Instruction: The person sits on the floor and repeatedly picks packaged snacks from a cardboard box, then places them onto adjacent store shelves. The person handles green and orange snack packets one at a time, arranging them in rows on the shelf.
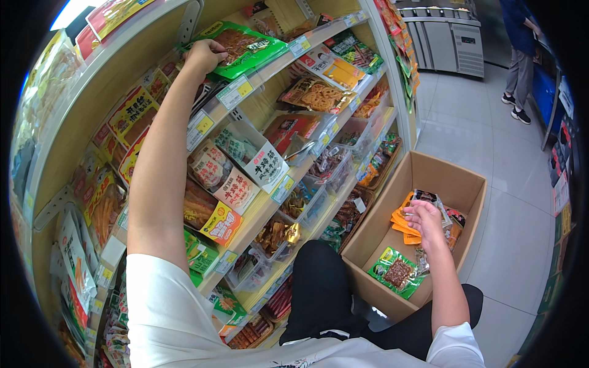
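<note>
My left hand [205,56] grips the left edge of a green snack pouch [246,48] with a clear window, which lies on an upper shelf. Over an open cardboard box [464,221] is my right hand [424,220], its fingers loosely curled and apart, with nothing seen in them. Below and beside its fingers are orange packets [404,221]. Whether the fingertips touch them cannot be told. Also in the box lie a smaller green snack pack [396,272], a dark-and-clear packet [427,197] and a reddish-brown packet [454,229].
Shelves [257,202] with snack packs, display boxes and a clear plastic bin [276,239] fill the left and middle. My bent knee [322,267] is between shelf and box. A person [520,55] stands at the upper right, near a metal counter [444,43].
</note>
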The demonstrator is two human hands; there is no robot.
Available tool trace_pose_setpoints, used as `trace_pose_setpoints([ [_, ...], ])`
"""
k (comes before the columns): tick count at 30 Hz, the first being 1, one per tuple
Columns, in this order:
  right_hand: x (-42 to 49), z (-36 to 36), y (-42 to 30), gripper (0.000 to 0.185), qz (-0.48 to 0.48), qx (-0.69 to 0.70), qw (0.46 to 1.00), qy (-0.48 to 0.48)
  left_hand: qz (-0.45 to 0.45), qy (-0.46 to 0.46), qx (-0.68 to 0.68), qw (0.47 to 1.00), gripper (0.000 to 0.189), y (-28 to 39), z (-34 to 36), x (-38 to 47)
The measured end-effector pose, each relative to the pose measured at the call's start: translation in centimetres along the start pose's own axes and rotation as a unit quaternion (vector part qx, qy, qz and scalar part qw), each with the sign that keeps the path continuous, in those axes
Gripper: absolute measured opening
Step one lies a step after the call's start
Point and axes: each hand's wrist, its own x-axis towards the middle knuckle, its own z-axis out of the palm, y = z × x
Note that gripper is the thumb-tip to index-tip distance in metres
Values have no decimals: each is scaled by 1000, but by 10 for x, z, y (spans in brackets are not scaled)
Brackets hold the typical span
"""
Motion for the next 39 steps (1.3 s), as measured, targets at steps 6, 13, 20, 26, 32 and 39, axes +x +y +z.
trace_pose_setpoints([
  [6, 0, 0, -2, 19, -4, 0, 1000, 6, 90, 175, 277, 941, 29, 20, 12, -28],
  [13, -2, 4, -1, 19, 3, -8, 1000, 5, 61, -120, 49, 990, 55, 36, -20, -32],
  [20, 1, 2, 2, 18, 2, -12, 1000, 3, 86, -197, 27, 976, 89, 41, -36, -42],
  [26, 0, 2, 5, 19, 1, -15, 1000, 4, 64, -230, 65, 969, 81, 50, -30, -45],
  [32, 0, 3, 5, 17, 2, -16, 1000, 5, 163, -160, 108, 968, 82, 31, -15, -35],
  [39, -2, 3, 4, 16, 1, -15, 1000, 8, 190, -142, 78, 968, 86, 14, -10, -24],
])
